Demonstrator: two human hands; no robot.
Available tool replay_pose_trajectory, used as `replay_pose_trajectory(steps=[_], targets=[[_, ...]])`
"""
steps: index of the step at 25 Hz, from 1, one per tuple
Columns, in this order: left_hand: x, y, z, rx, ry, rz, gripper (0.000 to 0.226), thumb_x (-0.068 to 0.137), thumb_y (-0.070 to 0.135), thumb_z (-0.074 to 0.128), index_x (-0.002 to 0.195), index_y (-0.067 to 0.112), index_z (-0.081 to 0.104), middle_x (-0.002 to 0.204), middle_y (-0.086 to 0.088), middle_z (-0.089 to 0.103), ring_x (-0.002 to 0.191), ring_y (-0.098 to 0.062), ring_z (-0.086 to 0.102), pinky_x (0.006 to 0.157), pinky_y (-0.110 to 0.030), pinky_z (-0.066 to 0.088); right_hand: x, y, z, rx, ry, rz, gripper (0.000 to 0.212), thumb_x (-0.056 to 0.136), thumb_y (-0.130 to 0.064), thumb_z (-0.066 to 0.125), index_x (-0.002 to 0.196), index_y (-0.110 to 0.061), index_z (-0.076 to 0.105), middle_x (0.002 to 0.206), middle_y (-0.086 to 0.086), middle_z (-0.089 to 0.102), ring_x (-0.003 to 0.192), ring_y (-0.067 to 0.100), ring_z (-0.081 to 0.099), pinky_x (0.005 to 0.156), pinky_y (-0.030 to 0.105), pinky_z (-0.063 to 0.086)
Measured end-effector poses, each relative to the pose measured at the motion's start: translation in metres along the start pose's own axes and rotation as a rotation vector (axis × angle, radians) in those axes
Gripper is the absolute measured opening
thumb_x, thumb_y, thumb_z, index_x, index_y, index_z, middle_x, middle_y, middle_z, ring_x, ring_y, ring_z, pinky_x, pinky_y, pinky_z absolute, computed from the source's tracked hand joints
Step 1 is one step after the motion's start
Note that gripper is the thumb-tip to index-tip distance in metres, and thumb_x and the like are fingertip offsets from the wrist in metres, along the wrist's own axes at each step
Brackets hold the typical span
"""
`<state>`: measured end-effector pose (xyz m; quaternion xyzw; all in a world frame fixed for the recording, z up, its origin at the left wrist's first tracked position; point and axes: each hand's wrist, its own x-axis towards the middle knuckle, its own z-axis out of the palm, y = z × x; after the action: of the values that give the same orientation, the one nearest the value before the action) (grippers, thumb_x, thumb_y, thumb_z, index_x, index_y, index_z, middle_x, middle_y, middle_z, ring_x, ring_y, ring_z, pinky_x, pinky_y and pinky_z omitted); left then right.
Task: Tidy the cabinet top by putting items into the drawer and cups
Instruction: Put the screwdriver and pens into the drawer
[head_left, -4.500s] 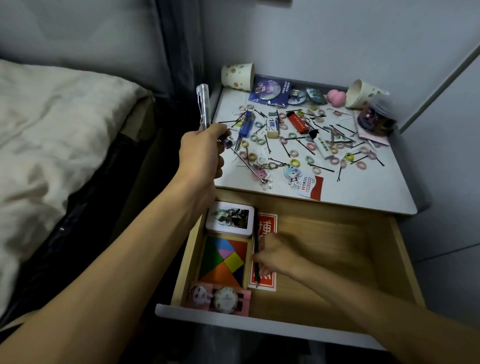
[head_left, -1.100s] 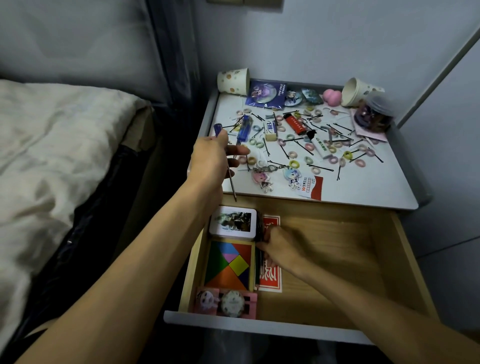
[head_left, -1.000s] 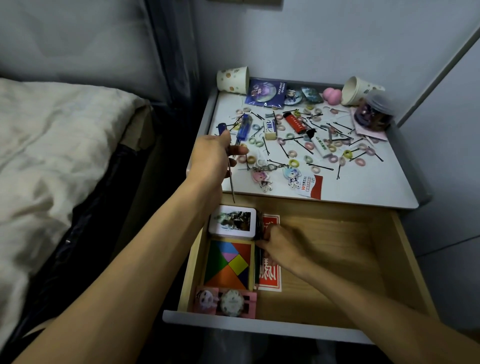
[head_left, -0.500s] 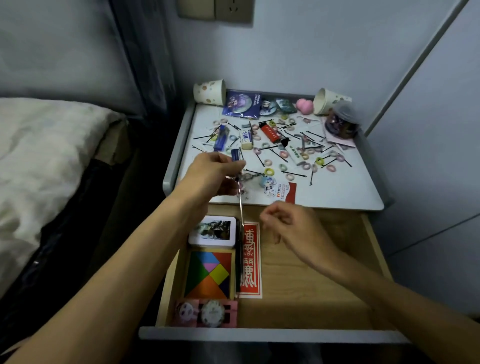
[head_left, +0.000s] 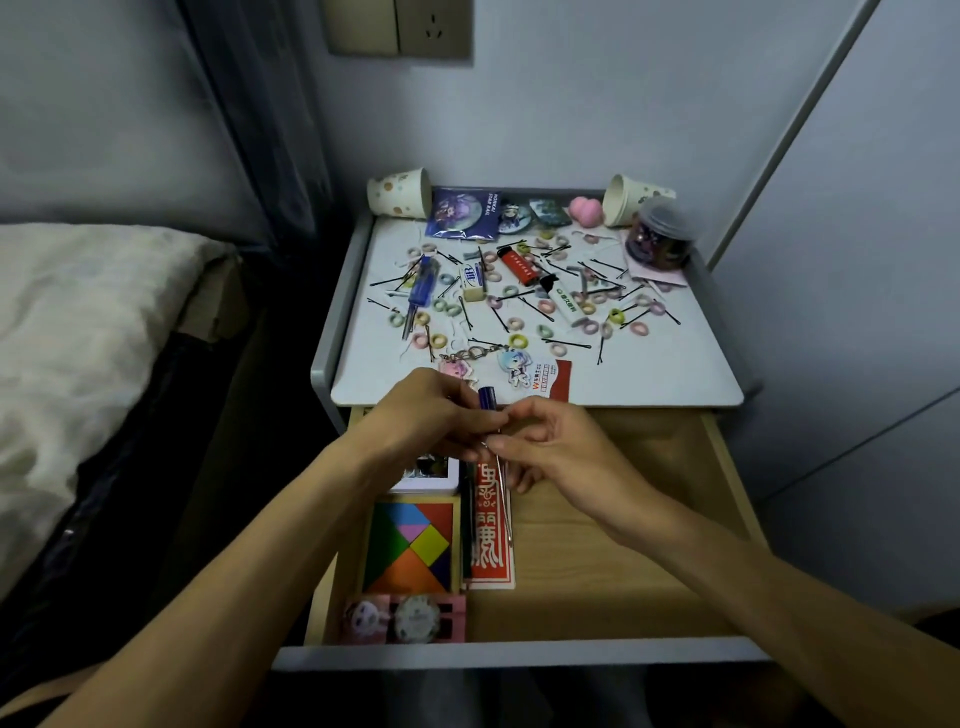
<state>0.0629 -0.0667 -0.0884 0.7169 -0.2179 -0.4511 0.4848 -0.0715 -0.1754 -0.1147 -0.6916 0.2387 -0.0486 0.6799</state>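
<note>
1. Fingers of the left hand (head_left: 431, 415) pinch a screwdriver (head_left: 488, 401); right hand (head_left: 563, 449) fingers pinch its shaft.
2. Blue handle at 12 o'clock, thin metal shaft toward 6, over the open drawer (head_left: 613, 571).

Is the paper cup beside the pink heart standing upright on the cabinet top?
No, the paper cup lies on its side, with its open mouth turned toward the pink heart.

The left hand (head_left: 431, 422) is bringing the screwdriver (head_left: 488, 402) off the worktop (head_left: 654, 371) to above the drawer (head_left: 623, 577), while the right hand (head_left: 553, 448) is rising from the drawer to pinch its shaft.
</note>
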Motion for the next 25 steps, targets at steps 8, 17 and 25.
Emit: replay_pose_trajectory(steps=[8,17,25], targets=[[-0.009,-0.034,-0.024,1.362,0.432,-0.155,0.034,0.099,0.035,0.046,0.119,0.010,0.057,0.118,-0.012,0.061,0.106,-0.033,0.061,0.075,-0.034,0.041,0.011,0.072,0.010,-0.232,-0.037,0.432,0.030,0.094,-0.008,0.060,0.120,0.000,0.047,0.080,0.010,0.063,0.058,0.012,0.060,0.056,0.022,0.052],[0.008,-0.047,-0.031,1.345,0.280,-0.161,0.033,0.097,0.028,0.048,0.122,0.008,0.056,0.128,-0.016,0.055,0.114,-0.036,0.057,0.087,-0.039,0.045,0.078,0.102,0.035,-0.433,0.184,0.314,0.013,0.094,-0.007,0.059,0.084,-0.013,0.052,0.068,0.006,0.061,0.054,0.018,0.061,0.058,0.031,0.059],[0.011,-0.047,-0.030,1.387,0.296,-0.145,0.034,0.098,0.029,0.047,0.124,0.009,0.055,0.128,-0.016,0.055,0.115,-0.036,0.056,0.088,-0.039,0.044,0.080,0.114,0.033,-0.600,0.227,0.167,0.013,0.092,-0.020,0.064,0.103,-0.014,0.063,0.090,0.008,0.068,0.072,0.019,0.067,0.064,0.034,0.058]])
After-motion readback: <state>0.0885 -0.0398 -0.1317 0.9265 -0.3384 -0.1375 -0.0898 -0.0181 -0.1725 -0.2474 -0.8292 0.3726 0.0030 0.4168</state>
